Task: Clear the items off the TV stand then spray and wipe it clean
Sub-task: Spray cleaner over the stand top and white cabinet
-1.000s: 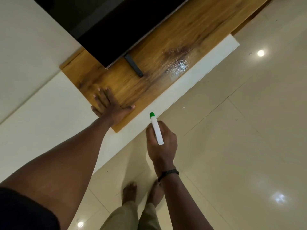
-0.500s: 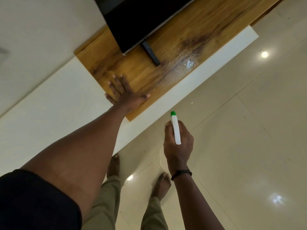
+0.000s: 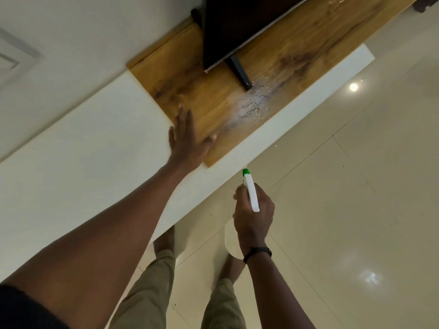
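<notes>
The wooden top of the TV stand runs diagonally across the upper middle, framed by a white ledge. A patch of spray droplets and mist lies on the wood near the TV's black foot. My left hand rests flat, fingers spread, on the stand's near corner. My right hand grips a white spray bottle with a green nozzle, nozzle aimed at the wet patch from just off the ledge. The bottle's body shows below my wrist.
A black TV stands on the wood, covering its back part. Another wet patch glistens at the far right of the stand. A white wall and ledge lie to the left. Glossy cream floor tiles spread right, my bare feet below.
The view has shifted so the stand sits further right and up. A fresh misty patch of droplets has appeared beside the TV foot. My left hand stays on the corner.
</notes>
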Available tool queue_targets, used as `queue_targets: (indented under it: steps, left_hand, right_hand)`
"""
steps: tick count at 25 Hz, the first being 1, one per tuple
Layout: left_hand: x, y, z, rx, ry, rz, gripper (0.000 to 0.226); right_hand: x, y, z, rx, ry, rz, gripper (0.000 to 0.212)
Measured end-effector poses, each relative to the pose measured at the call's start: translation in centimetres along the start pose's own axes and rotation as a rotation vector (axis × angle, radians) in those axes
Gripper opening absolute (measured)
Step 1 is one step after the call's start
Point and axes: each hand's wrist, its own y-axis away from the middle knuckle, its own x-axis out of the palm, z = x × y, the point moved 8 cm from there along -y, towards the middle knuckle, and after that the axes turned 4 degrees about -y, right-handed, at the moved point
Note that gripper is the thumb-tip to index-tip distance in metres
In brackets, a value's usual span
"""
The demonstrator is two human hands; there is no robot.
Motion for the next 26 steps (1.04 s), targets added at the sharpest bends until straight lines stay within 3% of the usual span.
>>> queue_targets:
  steps: [3, 8, 12, 19, 21, 24, 26]
  left_hand:
    - [-3.2, 4.7, 8.0, 0.049, -0.163, -0.084, 0.105]
    - [-6.3, 7.5, 17.6, -0.196, -0.255, 0.069, 0.122]
    - [-5.3, 6.9, 18.7, -0.274, -0.206, 0.281, 0.137]
    - [-5.8, 6.8, 18.8, -0.249, -0.189, 0.289, 0.134]
    - [-5.6, 6.7, 18.9, -0.241, -0.190, 0.282, 0.134]
    - [-5.3, 6.6, 19.3, -0.219, -0.179, 0.284, 0.132]
    - [-5.3, 6.6, 19.6, -0.203, -0.176, 0.282, 0.132]
  right_hand:
    - [2.8, 0.3, 2.2, -0.007, -0.026, 0.010, 0.026]
    - [7.1, 0.8, 7.0, -0.152, 0.057, 0.069, 0.027]
    - [9.4, 0.2, 9.6, -0.111, -0.024, 0.037, 0.030]
    - [13.8, 1.0, 15.6, -0.316, 0.096, 0.134, 0.018]
    - [13.9, 0.8, 15.5, -0.250, 0.066, 0.106, 0.022]
    - [11.0, -0.4, 12.9, 0.046, -0.055, -0.110, 0.014]
    - [8.9, -1.0, 11.4, 0.105, -0.039, -0.198, 0.026]
